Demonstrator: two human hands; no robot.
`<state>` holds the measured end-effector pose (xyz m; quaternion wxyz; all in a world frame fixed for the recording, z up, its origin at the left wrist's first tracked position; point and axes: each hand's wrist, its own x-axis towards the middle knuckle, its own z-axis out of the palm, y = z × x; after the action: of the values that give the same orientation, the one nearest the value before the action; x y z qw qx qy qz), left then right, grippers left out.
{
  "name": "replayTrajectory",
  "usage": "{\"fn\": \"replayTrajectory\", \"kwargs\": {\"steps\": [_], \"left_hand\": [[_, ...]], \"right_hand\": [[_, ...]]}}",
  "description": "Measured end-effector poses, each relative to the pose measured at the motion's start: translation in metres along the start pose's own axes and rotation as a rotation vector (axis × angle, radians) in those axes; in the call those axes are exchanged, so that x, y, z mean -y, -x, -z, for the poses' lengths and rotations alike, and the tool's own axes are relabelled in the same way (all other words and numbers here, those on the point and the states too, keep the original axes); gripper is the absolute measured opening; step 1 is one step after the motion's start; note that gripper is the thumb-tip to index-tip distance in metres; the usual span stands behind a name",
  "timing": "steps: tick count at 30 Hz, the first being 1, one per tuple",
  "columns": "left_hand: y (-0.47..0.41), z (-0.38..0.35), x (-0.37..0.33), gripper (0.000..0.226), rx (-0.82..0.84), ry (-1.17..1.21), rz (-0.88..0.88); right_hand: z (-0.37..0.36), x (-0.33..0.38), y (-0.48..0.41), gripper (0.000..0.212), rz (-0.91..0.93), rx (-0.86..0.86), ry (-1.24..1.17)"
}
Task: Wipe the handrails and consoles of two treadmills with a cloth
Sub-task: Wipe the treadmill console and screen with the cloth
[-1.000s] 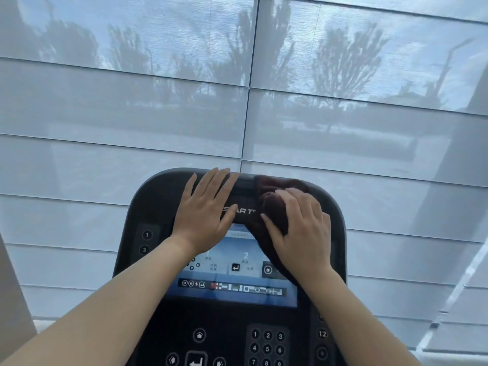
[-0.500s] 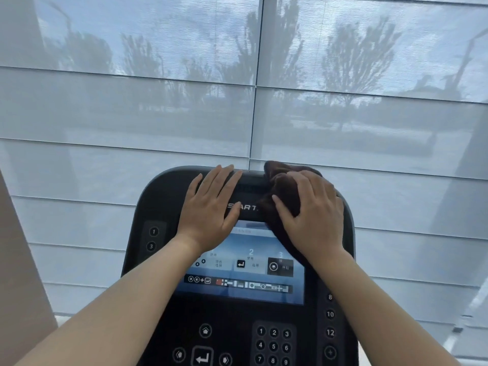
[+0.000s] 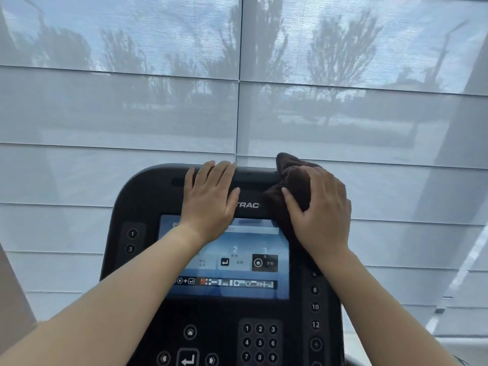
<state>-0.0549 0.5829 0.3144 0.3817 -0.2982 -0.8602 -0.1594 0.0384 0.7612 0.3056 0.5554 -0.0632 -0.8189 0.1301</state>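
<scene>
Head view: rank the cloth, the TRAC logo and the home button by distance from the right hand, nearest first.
1. The cloth: gripped under the right hand, at the top right corner of the console.
2. The TRAC logo: just left of that hand, above the screen.
3. The home button: well down on the lower left, below the screen.

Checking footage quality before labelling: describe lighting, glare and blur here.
Head view: backlit by daylight through sheer blinds, trees beyond them hazy; console dark, its lit screen readable; left hand and right hand sharp, no motion blur; cloth a dark mass with little detail.
</scene>
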Motion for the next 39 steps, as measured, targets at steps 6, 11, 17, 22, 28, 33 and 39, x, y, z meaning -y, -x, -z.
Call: {"fn": "replayTrajectory", "kwargs": {"steps": [6,11,17,22,28,33,39], "left_hand": [[0.002,-0.006,-0.003,0.055,-0.058,0.096,0.032],[0.005,-0.013,-0.004,0.053,-0.099,0.063,0.036],[0.006,-0.012,-0.006,0.051,-0.117,0.038,0.043],[0.006,-0.003,0.000,0.058,0.012,0.021,0.017],[0.012,0.026,0.043,0.054,0.072,-0.004,-0.101],[0.032,0.042,0.087,0.055,0.031,-0.021,-0.007],[0.059,0.047,0.116,0.059,0.048,0.028,-0.012]], "right_hand": [[0.007,-0.010,0.041,0.045,0.083,-0.016,0.052],[0.008,-0.010,0.054,0.042,0.143,0.000,0.063],[-0.002,0.001,0.020,0.044,0.043,-0.012,0.036],[-0.004,0.007,0.047,0.044,0.097,-0.005,0.062],[-0.010,0.028,0.030,0.044,0.130,0.067,0.043],[-0.036,0.070,0.005,0.043,0.206,0.129,-0.003],[-0.063,0.111,0.031,0.042,0.217,0.121,-0.002]]}}
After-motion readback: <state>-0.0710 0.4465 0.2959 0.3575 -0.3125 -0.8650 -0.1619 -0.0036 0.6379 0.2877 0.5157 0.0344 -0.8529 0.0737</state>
